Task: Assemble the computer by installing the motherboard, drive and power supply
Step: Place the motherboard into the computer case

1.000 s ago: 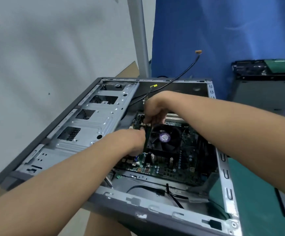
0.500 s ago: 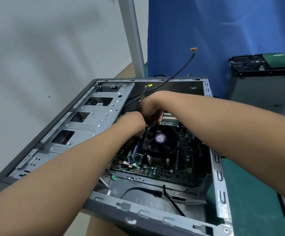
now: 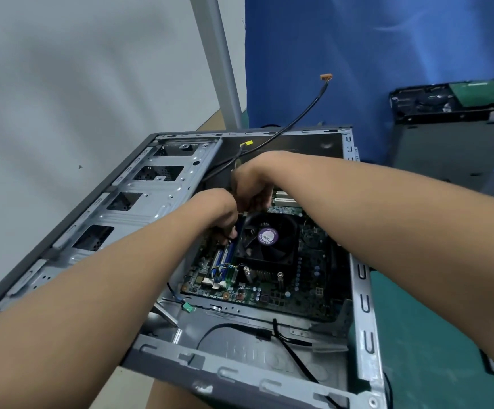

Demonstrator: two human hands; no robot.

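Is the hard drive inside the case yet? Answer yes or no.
No, the hard drive sits outside the computer case, atop a grey metal box beside it.

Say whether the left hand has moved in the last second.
Yes. The left hand has moved away from the camera, from beside the fan's left edge to its far left corner, next to the right hand.

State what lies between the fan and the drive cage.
In the head view, the left hand and, nearer the camera, the blue memory slots on the motherboard lie there.
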